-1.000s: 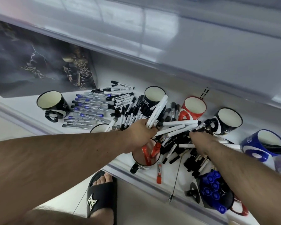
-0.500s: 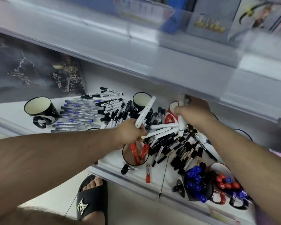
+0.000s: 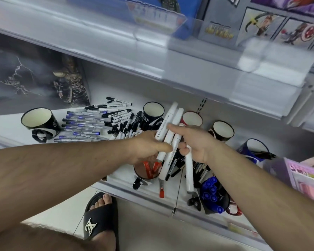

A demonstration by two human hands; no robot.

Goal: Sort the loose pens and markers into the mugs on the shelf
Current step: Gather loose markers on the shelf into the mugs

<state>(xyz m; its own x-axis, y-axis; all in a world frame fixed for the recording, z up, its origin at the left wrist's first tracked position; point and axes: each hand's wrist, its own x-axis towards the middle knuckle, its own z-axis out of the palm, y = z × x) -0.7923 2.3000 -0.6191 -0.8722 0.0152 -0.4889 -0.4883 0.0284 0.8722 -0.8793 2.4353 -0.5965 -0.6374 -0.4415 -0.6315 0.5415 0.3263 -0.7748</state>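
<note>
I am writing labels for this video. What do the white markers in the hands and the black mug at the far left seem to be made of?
White markers: likely plastic, with smooth, matte white barrels and small printed text; both the left hand and the right hand grip them. Black mug: probably glazed ceramic, with a glossy black outside, a cream inside and a thick rim.

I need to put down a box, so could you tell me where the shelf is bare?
Bare shelf lies left of the leftmost black mug, and at the back between the poster and the back black mug. The middle is crowded with loose pens.
</note>
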